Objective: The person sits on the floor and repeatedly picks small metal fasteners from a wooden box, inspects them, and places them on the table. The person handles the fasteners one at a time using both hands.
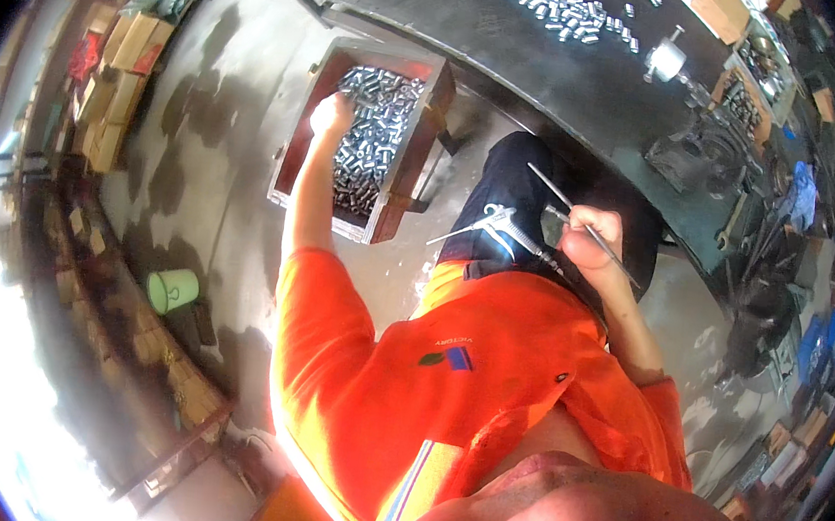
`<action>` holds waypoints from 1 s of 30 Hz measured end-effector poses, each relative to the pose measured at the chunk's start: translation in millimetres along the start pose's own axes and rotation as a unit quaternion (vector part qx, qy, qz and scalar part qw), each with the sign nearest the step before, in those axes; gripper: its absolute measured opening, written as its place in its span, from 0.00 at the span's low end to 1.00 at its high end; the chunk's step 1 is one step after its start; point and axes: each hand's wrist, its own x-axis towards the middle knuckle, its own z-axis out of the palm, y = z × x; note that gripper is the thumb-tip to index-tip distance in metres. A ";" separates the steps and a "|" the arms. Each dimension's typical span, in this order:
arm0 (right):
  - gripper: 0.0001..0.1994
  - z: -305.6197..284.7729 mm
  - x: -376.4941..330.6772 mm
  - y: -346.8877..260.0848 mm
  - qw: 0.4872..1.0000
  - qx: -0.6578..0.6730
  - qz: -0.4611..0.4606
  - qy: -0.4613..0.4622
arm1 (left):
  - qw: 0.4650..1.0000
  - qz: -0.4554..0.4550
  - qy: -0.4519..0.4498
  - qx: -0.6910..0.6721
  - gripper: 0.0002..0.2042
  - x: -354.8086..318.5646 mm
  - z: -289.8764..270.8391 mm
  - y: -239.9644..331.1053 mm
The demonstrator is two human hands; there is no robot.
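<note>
My left hand (pixel 331 114) was buried in the small shiny metal cylinders (pixel 374 136) in the red-brown wooden box (pixel 401 174), upper centre-left; grip unclear. Right hand (pixel 588 239), centre-right, clenched a thin metal rod (pixel 582 224) w/ air gun (pixel 501 226).

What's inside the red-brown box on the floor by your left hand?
The box holds a heap of small shiny metal cylinders. The left hand reaches in, covering some; the bottom is hidden.
</note>
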 end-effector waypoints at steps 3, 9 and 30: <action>0.09 1.5 0.9 0.9 1.000 0.005 0.000 0.002 | 0.931 -0.028 -0.036 -0.361 0.12 -11.1 -14.7 -6.5; 0.08 8.7 9.3 6.2 0.998 -0.041 -0.033 0.020 | 0.709 0.055 -0.132 -0.691 0.09 -68.2 -68.0 56.3; 0.10 10.8 28.9 -16.3 0.984 -0.114 -0.138 -0.010 | 0.720 0.337 -0.309 -0.522 0.12 -202.1 -114.4 186.3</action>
